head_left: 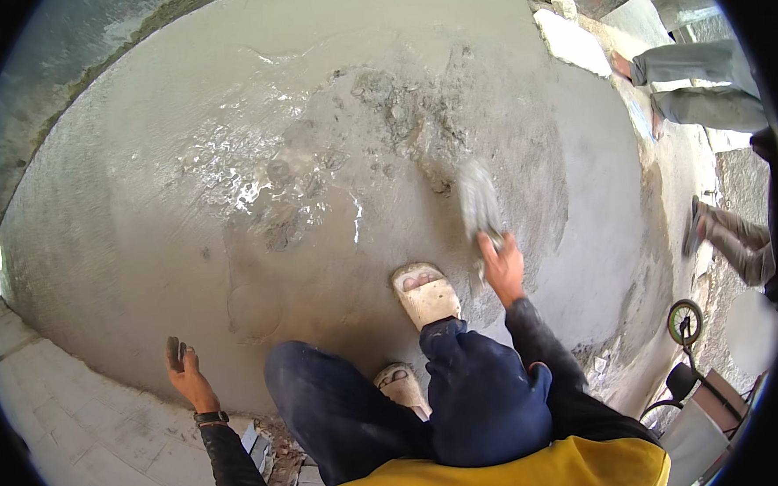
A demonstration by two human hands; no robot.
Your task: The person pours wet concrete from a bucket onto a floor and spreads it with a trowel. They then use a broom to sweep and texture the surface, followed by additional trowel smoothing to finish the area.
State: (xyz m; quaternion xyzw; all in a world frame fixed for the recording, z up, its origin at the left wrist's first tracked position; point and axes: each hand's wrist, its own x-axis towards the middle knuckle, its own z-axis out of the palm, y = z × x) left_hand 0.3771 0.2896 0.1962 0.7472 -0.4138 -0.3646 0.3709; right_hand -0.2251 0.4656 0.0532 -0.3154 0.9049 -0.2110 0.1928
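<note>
My right hand [505, 270] is closed round the handle of a trowel [478, 199]. Motion blurs its grey blade, which lies at the wet cement [310, 256] right of a rough, lumpy patch [391, 111]. Off to the lower left, my left hand [189, 378] hovers by the edge of the cement, its fingers stretched out with dark, smeared-looking tips. I make out nothing held in it. A sandal [427, 303] on one of my feet stands on the cement, and the other sandal [400, 385] is farther back.
Pale paving [82, 426] runs along the lower left. A grey wall [72, 75] borders the far left. Stones [572, 44] edge the cement at the far right, where people's legs [707, 107] stand. At the lower right is a small wheeled thing [685, 322], perhaps a child's bike.
</note>
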